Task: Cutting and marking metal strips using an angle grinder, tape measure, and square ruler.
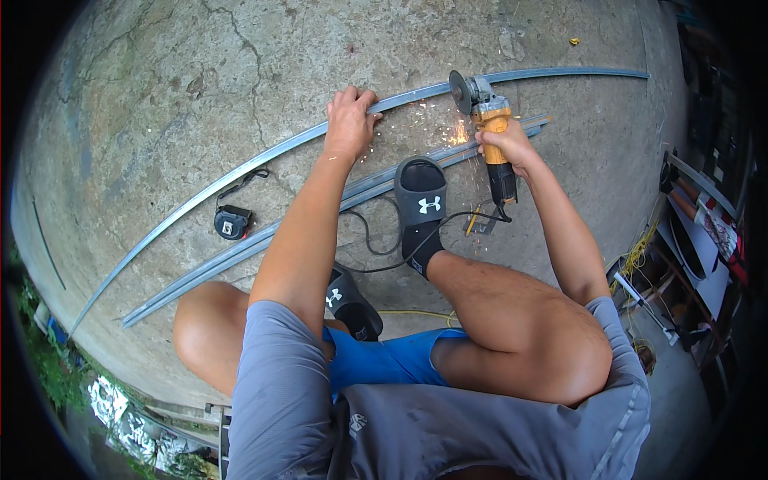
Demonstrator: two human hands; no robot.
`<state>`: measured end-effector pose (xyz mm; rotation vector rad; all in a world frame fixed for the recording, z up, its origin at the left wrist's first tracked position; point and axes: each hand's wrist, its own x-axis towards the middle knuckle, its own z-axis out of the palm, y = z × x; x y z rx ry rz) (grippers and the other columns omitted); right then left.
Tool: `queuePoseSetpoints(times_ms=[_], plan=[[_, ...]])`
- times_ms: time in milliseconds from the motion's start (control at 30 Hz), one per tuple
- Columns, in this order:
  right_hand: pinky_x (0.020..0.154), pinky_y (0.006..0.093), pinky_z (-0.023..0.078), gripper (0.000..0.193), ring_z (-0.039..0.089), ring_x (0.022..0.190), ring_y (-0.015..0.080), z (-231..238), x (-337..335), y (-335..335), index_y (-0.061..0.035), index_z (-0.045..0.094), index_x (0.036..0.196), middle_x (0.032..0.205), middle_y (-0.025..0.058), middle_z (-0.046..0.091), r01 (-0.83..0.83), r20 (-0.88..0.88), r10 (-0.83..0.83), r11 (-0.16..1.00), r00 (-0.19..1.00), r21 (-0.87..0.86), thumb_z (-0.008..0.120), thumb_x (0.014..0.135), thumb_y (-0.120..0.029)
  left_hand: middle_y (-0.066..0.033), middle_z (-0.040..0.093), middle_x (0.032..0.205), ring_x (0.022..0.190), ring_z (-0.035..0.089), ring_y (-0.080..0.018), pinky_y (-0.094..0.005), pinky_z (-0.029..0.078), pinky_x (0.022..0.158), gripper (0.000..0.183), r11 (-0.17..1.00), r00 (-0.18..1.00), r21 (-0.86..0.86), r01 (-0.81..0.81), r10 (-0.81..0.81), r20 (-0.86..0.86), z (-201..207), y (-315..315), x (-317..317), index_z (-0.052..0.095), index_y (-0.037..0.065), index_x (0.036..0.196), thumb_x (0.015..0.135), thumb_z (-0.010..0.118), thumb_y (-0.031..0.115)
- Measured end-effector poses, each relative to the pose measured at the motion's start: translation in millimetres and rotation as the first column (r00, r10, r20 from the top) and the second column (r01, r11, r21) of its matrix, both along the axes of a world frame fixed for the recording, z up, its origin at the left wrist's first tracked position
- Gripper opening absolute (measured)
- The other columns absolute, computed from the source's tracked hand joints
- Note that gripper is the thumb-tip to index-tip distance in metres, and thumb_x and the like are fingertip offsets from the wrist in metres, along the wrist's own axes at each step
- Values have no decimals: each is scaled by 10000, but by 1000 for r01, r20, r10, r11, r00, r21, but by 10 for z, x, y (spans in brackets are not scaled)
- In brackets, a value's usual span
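Note:
A long, thin metal channel point(240, 171) lies across the concrete. Closed around it is my left hand point(350, 124), gripping it left of the middle. My right hand point(509, 146) grips a yellow and black angle grinder point(494, 132) by its body. The grinder's disc point(460, 92) is at the channel, and orange sparks point(458, 132) spray from there toward me. Nearer to me lies a bundle of similar metal channels point(368, 188), with my sandalled foot point(421, 192) over it. The grinder's black cord point(460, 214) runs back past that foot.
A black tape measure point(233, 222) with a strap lies between the channel and the bundle. A yellow pencil point(473, 220) rests near the cord. At the right stand assorted stored items and a yellow cord point(632, 258). Green plants point(60, 372) edge the lower left.

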<state>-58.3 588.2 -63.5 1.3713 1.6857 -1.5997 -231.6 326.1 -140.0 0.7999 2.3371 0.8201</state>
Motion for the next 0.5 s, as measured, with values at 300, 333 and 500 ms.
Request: queuePoseSetpoints(times_ms=[300, 333, 500], plan=[[626, 297, 529, 244, 670, 685, 151, -19, -30, 15, 27, 679, 990, 840, 74, 703, 5, -25, -5, 1000, 1000, -5, 721, 782, -94, -85, 592, 1064, 1067, 527, -304, -441, 398, 923, 239, 1000, 1000, 1, -6, 6, -1, -24, 2, 4, 661, 117, 1021, 802, 747, 155], [626, 297, 529, 244, 670, 685, 151, -16, -31, 18, 27, 679, 990, 840, 74, 703, 4, -26, -4, 1000, 1000, -5, 721, 782, -94, -83, 593, 1066, 1068, 528, -304, -440, 399, 922, 239, 1000, 1000, -1, -6, 6, -1, -30, 2, 4, 661, 117, 1022, 802, 747, 155], [618, 294, 518, 248, 663, 682, 146, 1, -59, 27, 20, 676, 990, 839, 67, 699, -18, 12, 18, 1000, 1000, 3, 730, 780, -99, -81, 592, 1061, 1063, 529, -305, -436, 398, 918, 240, 1000, 1000, 18, -11, 11, -13, -35, 1, 14, 660, 118, 1023, 802, 747, 153]])
